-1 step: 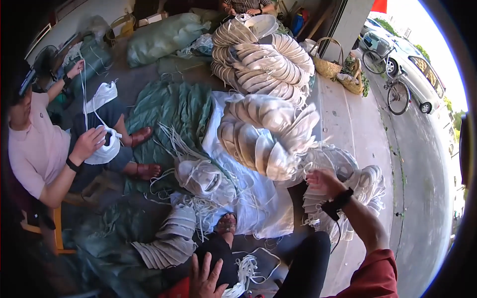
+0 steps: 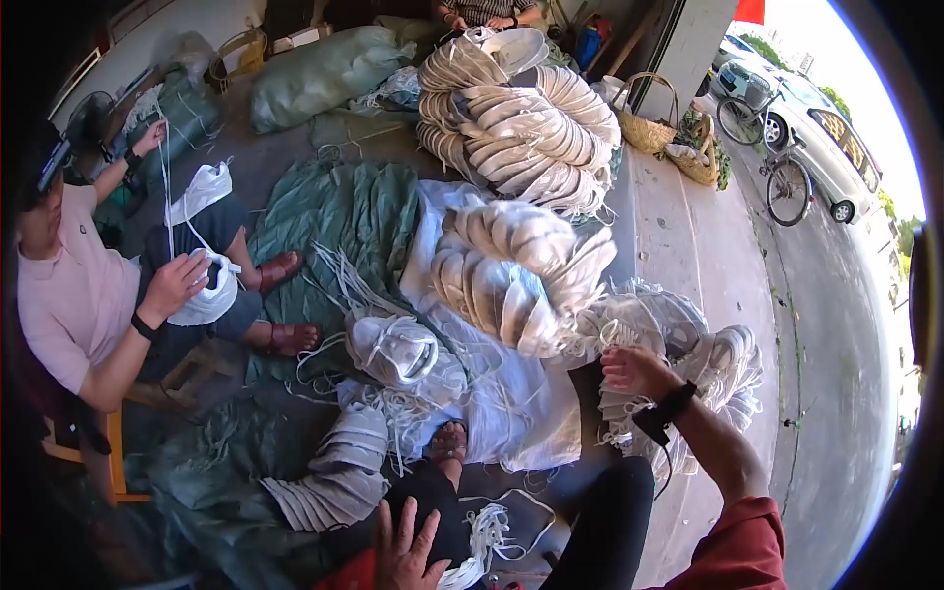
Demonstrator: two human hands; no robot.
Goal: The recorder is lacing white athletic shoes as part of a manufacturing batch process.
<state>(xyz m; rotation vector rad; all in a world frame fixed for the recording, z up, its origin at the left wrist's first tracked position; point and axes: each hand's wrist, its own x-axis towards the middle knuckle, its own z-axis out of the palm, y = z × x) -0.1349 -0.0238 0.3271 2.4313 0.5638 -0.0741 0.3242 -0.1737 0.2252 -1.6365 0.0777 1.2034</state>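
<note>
A ring (image 2: 477, 285) of nested pale pieces, partly blurred, lay on a white sheet (image 2: 541, 438). The right hand (image 2: 639, 373) was just beside the ring's near end, its fingers extended around nothing; whether they touched the bundle (image 2: 726, 369) behind could not be told. The left hand (image 2: 403, 553) rested on a dark trouser leg (image 2: 440, 503), fingers spread and empty. Straps (image 2: 488, 536) lay near it, and a curved stack (image 2: 339, 467) lay to its upper left. Beyond the ring rose a larger pile (image 2: 536, 123); leftward, past a green tarp (image 2: 329, 216), a co-worker (image 2: 74, 265) held a white piece (image 2: 214, 307). A basket (image 2: 644, 135) and a bicycle (image 2: 789, 192) stood at upper right
</note>
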